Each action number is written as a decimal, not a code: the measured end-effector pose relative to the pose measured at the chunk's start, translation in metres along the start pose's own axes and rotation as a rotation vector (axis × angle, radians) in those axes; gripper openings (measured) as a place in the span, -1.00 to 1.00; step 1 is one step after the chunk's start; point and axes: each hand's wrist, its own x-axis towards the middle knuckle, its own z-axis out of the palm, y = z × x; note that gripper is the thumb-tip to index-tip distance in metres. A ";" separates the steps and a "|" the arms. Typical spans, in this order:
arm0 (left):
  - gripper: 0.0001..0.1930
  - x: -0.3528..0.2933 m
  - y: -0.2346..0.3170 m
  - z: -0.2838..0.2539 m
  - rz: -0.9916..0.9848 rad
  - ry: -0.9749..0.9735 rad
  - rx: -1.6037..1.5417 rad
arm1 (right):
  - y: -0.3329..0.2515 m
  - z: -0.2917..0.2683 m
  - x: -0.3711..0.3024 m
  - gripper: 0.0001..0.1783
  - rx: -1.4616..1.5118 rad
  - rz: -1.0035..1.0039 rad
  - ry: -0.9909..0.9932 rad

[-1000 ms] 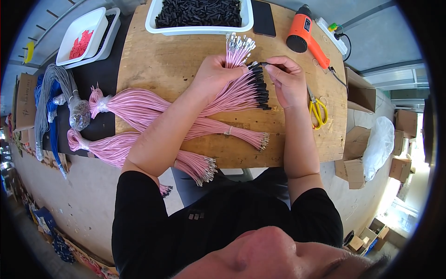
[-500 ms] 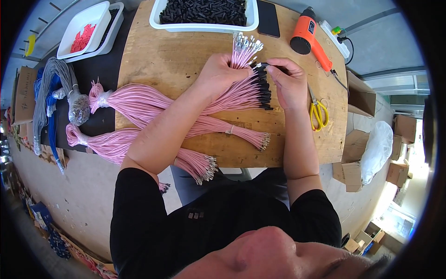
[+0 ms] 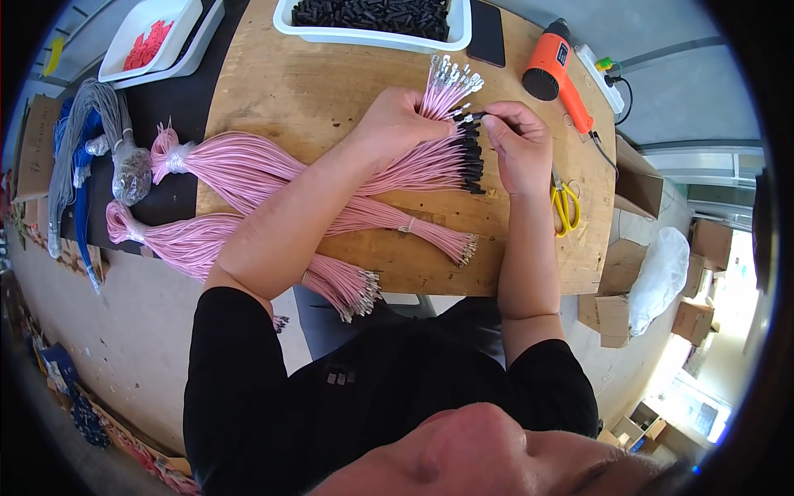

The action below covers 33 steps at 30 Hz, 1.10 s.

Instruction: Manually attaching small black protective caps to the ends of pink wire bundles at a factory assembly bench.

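Note:
My left hand (image 3: pixel 404 117) is closed round a bundle of pink wires (image 3: pixel 436 101) whose metal terminals (image 3: pixel 451 76) fan out above the fist. Below it, more pink wires spread to the right and end in a row of black sleeves (image 3: pixel 472 161). Thumb and forefinger of my right hand (image 3: pixel 521 140) pinch a small black sleeve (image 3: pixel 478 117), held against a wire terminal beside my left thumb. How far the terminal sits inside it I cannot tell.
Behind stands a white tub (image 3: pixel 372 35) of black sleeves, with a phone (image 3: pixel 486 37) beside it. An orange heat gun (image 3: pixel 556 70) and yellow scissors (image 3: pixel 565 207) lie right. Pink wire bundles (image 3: pixel 194 240) lie left, near grey cables (image 3: pixel 74 157) and a tray of red pieces (image 3: pixel 149 45).
The view has shifted slightly. Both hands keep nearly the same places, the right still pinching a black sleeve beside the wire bundle.

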 end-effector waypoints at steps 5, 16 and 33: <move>-0.76 -0.001 0.004 0.000 -0.053 -0.037 0.050 | 0.003 -0.002 0.000 -0.84 -0.059 -0.074 -0.032; -0.76 0.000 0.000 -0.004 -0.064 -0.114 -0.020 | 0.005 -0.016 0.004 -0.82 -0.228 -0.283 -0.159; -0.81 -0.005 0.009 -0.004 -0.053 -0.128 -0.106 | 0.007 -0.012 0.004 -0.85 -0.284 -0.384 -0.186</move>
